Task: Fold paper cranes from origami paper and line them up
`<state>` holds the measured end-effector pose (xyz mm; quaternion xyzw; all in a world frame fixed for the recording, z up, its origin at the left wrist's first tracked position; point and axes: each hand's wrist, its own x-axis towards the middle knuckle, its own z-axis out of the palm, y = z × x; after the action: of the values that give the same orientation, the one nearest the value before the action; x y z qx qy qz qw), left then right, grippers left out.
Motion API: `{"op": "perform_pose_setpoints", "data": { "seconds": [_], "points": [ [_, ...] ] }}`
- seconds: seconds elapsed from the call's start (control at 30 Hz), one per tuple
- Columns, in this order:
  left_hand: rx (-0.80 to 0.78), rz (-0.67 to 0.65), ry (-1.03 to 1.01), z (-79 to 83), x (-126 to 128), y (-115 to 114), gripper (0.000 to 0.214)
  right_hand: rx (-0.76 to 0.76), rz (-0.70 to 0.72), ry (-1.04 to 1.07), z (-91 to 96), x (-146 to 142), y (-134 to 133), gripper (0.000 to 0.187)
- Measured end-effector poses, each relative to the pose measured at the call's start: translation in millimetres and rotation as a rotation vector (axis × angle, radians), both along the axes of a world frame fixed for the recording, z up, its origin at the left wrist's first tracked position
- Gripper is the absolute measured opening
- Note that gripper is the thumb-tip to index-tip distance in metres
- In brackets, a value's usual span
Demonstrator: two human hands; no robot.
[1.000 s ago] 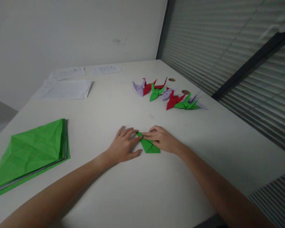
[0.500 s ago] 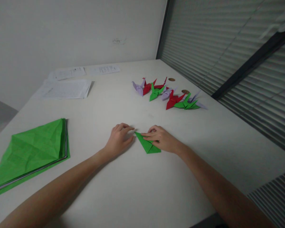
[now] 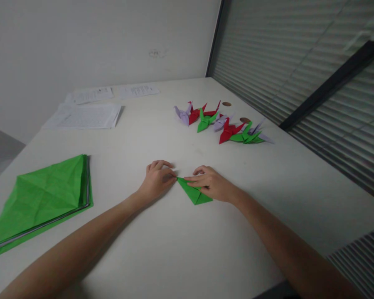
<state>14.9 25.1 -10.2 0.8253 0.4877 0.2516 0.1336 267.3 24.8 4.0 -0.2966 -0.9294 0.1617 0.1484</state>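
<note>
A small piece of folded green origami paper (image 3: 202, 198), narrowing to a point on its left, lies on the white table between my hands. The thumb and forefinger of my left hand (image 3: 158, 177) pinch that left point. From the other side my right hand (image 3: 213, 182) holds the paper, its fingers reaching across the upper edge and pressing down. These fingers cover part of the folds.
Several red, green and lilac paper cranes (image 3: 229, 131) stand beyond my right hand. At the left lies a stack of green-topped origami paper (image 3: 50, 187). Printed sheets (image 3: 84, 116) are at the back left, and a blind-covered window (image 3: 299, 62) borders the right.
My left thumb and forefinger, apart beside the paper's point before, have closed on it. The point has dipped slightly toward me. My right hand stays on the paper.
</note>
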Motion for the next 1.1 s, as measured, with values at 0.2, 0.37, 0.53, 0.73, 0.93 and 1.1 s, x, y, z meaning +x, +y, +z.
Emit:
{"op": "perform_pose_setpoints", "data": {
  "seconds": [0.2, 0.37, 0.53, 0.73, 0.93, 1.1],
  "points": [
    [0.095, 0.019, -0.019, 6.3, 1.0, -3.2, 0.016, 0.019, 0.014, 0.016, -0.1, -0.9, -0.4, 0.051],
    [0.228, -0.192, 0.08, 14.2, 13.2, -25.0, 0.018, 0.031, -0.01, 0.023, -0.4, -0.6, -1.4, 0.048],
    [0.191, -0.228, 0.205, 13.3, 29.8, -51.8, 0.034, 0.023, -0.017, 0.008, -3.5, -1.1, -0.7, 0.049],
    [0.173, -0.174, 0.257, 12.2, 28.6, -50.2, 0.046, 0.061, -0.088, 0.066, -11.4, -6.8, -0.5, 0.051],
    [0.161, -0.128, 0.278, 14.0, 28.6, -51.6, 0.049, 0.093, -0.062, 0.049, -12.4, -6.3, -0.1, 0.045],
    [0.157, -0.14, 0.286, 13.7, 26.6, -46.6, 0.048, 0.067, -0.056, 0.05, -11.4, -5.4, 0.4, 0.049]
  ]
}}
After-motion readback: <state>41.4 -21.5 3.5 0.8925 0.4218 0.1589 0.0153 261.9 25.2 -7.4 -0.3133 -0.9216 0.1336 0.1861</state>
